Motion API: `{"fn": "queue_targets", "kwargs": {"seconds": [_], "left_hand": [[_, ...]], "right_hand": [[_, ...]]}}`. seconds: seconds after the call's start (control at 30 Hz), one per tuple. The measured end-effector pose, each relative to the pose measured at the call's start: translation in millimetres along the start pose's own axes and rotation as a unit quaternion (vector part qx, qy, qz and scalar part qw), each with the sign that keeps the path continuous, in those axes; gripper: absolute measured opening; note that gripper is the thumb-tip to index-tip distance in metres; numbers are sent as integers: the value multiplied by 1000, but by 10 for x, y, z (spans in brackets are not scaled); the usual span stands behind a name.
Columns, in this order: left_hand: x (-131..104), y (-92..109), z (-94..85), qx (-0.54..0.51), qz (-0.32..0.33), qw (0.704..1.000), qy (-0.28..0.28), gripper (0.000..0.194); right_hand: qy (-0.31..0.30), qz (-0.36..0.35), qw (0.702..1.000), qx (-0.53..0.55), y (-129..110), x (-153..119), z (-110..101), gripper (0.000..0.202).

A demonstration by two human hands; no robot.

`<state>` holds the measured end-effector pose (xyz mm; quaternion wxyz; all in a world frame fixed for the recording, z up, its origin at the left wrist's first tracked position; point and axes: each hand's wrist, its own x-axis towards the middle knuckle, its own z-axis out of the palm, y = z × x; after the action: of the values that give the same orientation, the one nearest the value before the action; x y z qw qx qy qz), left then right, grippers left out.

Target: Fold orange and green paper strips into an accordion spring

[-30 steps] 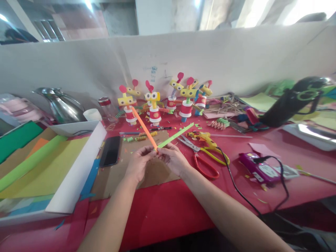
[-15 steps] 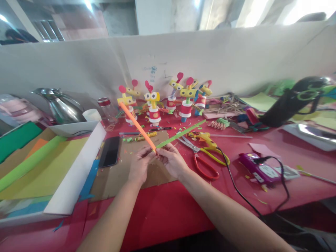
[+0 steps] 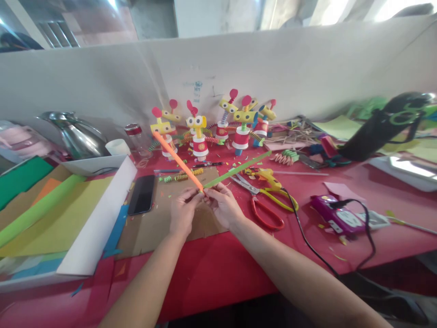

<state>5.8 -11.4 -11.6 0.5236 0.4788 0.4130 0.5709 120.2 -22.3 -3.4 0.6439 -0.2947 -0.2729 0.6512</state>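
Note:
Two paper strips meet at my fingertips over a brown cardboard sheet [image 3: 143, 237]. The orange paper strip [image 3: 178, 160] slants up to the left, and the green paper strip [image 3: 239, 168] slants up to the right. My left hand [image 3: 186, 209] is closed, its thumb and fingers pinching the joined ends from the left. From the right, my right hand [image 3: 223, 205] pinches the same crossing. The fingers cover the exact fold. Folded-paper springs [image 3: 189, 174] lie just beyond the hands, in front of several paper-cup figures [image 3: 200, 148].
Scissors [image 3: 259, 196] and a yellow glue gun [image 3: 271, 177] lie right of the hands, with a purple power strip [image 3: 336, 216] farther right. At left are a phone [image 3: 141, 195] and a white box [image 3: 97, 218] of coloured paper. A steel jug [image 3: 73, 136] stands behind.
Both hands stay pinched at the crossing of the strips, with only slight finger movement. The whole view has shifted a little, so things sit slightly higher in the picture.

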Motion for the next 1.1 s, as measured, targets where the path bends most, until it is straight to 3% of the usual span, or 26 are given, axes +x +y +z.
{"fn": "queue_targets", "kwargs": {"seconds": [0.07, 0.17, 0.37, 0.47, 0.77, 1.1], "left_hand": [[27, 13, -27, -60, -70, 995, -35, 19], [64, 35, -76, -77, -123, 989, -33, 24], [62, 38, -77, -88, -123, 988, -7, 25], [52, 34, -52, -128, -155, 980, 4, 29], [34, 60, -36, -208, -228, 951, 18, 25], [49, 118, -92, -152, -230, 961, 28, 22]], "right_hand": [[6, 8, 1000, -8, -26, 2, -12, 28], [10, 26, 999, -31, -42, 10, -33, 28], [-3, 44, 998, -38, -22, 11, -46, 27], [-3, 39, 999, -36, -10, -1, -33, 25], [55, -23, 995, -78, 69, 28, -63, 21], [17, -33, 984, -174, 86, 27, -69, 17]]}}
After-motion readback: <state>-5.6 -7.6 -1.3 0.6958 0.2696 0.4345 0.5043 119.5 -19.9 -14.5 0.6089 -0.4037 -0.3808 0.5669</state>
